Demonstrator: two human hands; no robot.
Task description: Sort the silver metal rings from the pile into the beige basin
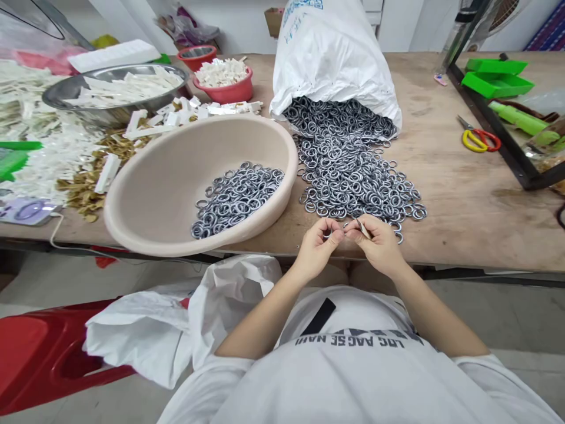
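Observation:
Over the table's front edge my two hands meet at the fingertips. My left hand (320, 244) is closed in a pinch, with a small grey ring (345, 225) at its fingertips, partly hidden by the fingers. My right hand (377, 244) is closed around a small, thin, pointed blade-like tool (364, 229), its tip up beside the thumb, and its fingers also meet the ring. Just beyond both hands spreads a pile of loose grey rings (348, 171), spilling from a white woven sack (335, 53) on its side. Left of it, a large beige basin (145, 176) holds many more rings.
A steel bowl (119, 112) of white strips and a red bowl (229, 91) of white pieces stand behind the basin. White and brown scraps cover the left side. Scissors (479, 141), green trays (498, 79) and a dark metal frame (498, 123) are at the right. A red stool (39, 353) stands below left.

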